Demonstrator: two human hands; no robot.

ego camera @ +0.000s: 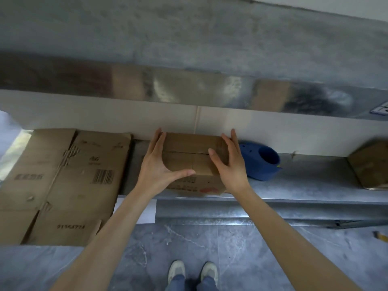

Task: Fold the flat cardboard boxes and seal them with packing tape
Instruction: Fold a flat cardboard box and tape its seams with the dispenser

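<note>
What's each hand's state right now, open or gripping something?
Left hand: open, straight fingers pressed against the small brown cardboard box.
Right hand: open, straight fingers against the same box.

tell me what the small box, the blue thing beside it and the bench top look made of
Small box: brown cardboard, matt and uncoated, with creased flap edges and a printed side.
Blue thing: probably moulded plastic, smooth with a slight sheen, one even colour, rounded opening.
Bench top: likely sheet metal, dull grey and mottled, with a folded front lip, though blur leaves doubt.
</note>
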